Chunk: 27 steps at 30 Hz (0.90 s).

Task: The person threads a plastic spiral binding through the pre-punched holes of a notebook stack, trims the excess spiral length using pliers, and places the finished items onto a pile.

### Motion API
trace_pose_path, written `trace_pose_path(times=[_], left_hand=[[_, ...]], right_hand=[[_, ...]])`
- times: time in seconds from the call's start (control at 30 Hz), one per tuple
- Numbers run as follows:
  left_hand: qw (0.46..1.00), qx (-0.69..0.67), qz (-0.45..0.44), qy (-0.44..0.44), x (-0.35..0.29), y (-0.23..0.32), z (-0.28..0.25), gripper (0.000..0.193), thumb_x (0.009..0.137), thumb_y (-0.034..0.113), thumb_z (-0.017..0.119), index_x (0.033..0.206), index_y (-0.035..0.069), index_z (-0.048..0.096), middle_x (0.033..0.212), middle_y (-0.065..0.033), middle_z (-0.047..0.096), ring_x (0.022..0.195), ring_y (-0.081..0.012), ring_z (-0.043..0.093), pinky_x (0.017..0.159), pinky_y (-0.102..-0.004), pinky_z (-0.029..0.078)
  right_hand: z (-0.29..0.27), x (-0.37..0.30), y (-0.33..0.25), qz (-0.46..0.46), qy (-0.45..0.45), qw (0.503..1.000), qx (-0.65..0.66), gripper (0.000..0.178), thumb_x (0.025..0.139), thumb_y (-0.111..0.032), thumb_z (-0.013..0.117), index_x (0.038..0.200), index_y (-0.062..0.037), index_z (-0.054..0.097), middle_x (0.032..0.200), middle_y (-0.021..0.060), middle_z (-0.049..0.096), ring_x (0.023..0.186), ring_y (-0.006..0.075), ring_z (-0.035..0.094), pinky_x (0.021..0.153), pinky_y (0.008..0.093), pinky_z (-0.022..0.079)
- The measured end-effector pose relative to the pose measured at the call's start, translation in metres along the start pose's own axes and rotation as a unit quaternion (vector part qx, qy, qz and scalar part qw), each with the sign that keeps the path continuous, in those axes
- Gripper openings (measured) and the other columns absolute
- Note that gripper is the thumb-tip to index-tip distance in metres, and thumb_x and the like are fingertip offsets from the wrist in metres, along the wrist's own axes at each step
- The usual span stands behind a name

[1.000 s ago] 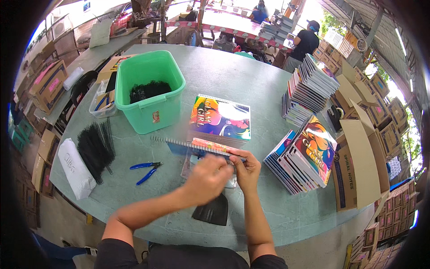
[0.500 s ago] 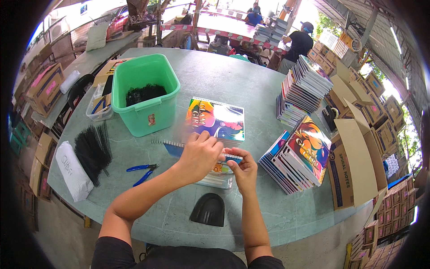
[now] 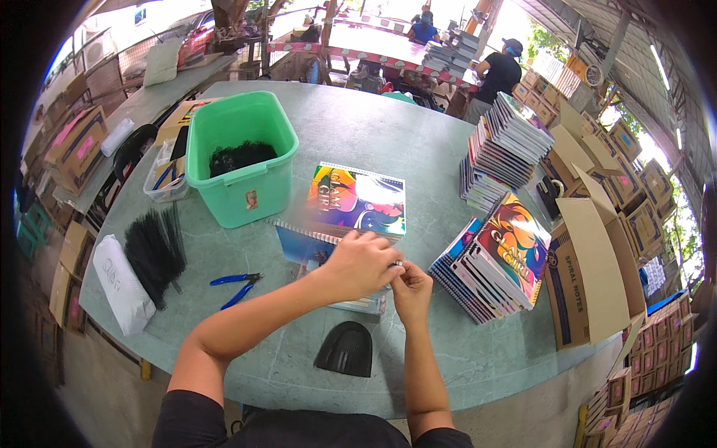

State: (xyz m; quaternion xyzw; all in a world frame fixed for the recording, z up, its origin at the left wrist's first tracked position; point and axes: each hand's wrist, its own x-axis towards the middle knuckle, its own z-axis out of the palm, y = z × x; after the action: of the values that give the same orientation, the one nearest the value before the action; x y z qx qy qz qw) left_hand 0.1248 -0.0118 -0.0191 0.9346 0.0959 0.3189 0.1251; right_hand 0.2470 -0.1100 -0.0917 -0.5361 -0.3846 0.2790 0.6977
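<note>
A spiral notebook (image 3: 295, 243) with a blue cover is held tilted above the table, a coil running along its upper edge. My left hand (image 3: 362, 265) reaches across it, fingers closed at the coil's right end. At that same corner my right hand (image 3: 412, 290) pinches the notebook, thumb and fingers together. The fingers hide most of the coil end. Under the held notebook lie more notebooks, partly covered. Just beyond, a stack of notebooks (image 3: 362, 198) shows a colourful illustrated cover. Nearer me sits a black curved block (image 3: 343, 349).
Blue-handled pliers (image 3: 237, 287), loose black coils (image 3: 153, 243) and a white package (image 3: 121, 287) lie left. A green bin (image 3: 258, 198) holds black scraps beside a clear tub (image 3: 168, 187). Notebook stacks (image 3: 497, 257) and an open carton (image 3: 586, 272) stand right. A person (image 3: 499, 78) works farther back.
My left hand has moved right and down to meet my right hand at the notebook's corner. Less coil sticks out past the notebook's left end.
</note>
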Motion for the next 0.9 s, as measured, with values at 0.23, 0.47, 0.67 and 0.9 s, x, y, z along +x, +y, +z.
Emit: trace_pose_path(times=[0.23, 0.47, 0.67, 0.9], left_hand=[[0.998, -0.035, -0.008, -0.056, 0.002, 0.005, 0.003, 0.025, 0.073, 0.011, 0.066, 0.094, 0.001, 0.06, 0.091, -0.0126, 0.058, 0.091, -0.0302, 0.056, 0.077, -0.0396, 0.046], [0.998, 0.055, 0.01, -0.017, -0.046, -0.003, -0.052, 0.026, 0.072, 0.014, 0.07, 0.094, 0.003, 0.06, 0.094, -0.0112, 0.06, 0.094, -0.0313, 0.056, 0.081, -0.0388, 0.046], [0.887, 0.146, -0.327, -0.292, -0.23, -0.103, -0.096, 0.056, 0.069, 0.019, 0.072, 0.119, 0.003, 0.055, 0.106, -0.018, 0.056, 0.102, -0.0366, 0.052, 0.087, -0.0435, 0.043], [0.871, 0.198, -0.334, -0.301, -0.237, -0.108, -0.046, 0.07, 0.068, 0.017, 0.069, 0.133, 0.01, 0.045, 0.119, -0.0221, 0.049, 0.117, -0.0375, 0.044, 0.097, -0.0508, 0.035]], right_hand=[[0.008, -0.005, 0.013, -0.083, 0.055, 0.991, -0.093, 0.016, 0.083, -0.004, 0.065, 0.096, 0.0056, 0.066, 0.08, 0.0073, 0.069, 0.077, 0.01, 0.063, 0.071, 0.0246, 0.049], [0.004, 0.012, -0.019, -0.053, 0.007, 0.997, -0.059, 0.021, 0.083, -0.001, 0.065, 0.104, 0.001, 0.065, 0.095, 0.0069, 0.069, 0.082, 0.0098, 0.063, 0.074, 0.0242, 0.049], [0.015, 0.046, -0.058, -0.258, -0.081, 0.866, -0.421, 0.029, 0.074, -0.006, 0.072, 0.102, -0.0031, 0.065, 0.091, 0.0113, 0.068, 0.079, 0.0258, 0.065, 0.074, 0.0356, 0.051], [0.131, 0.065, -0.068, -0.154, -0.283, 0.797, -0.511, 0.028, 0.078, -0.019, 0.067, 0.102, -0.0043, 0.065, 0.092, 0.0156, 0.067, 0.089, 0.0319, 0.063, 0.078, 0.0406, 0.05]])
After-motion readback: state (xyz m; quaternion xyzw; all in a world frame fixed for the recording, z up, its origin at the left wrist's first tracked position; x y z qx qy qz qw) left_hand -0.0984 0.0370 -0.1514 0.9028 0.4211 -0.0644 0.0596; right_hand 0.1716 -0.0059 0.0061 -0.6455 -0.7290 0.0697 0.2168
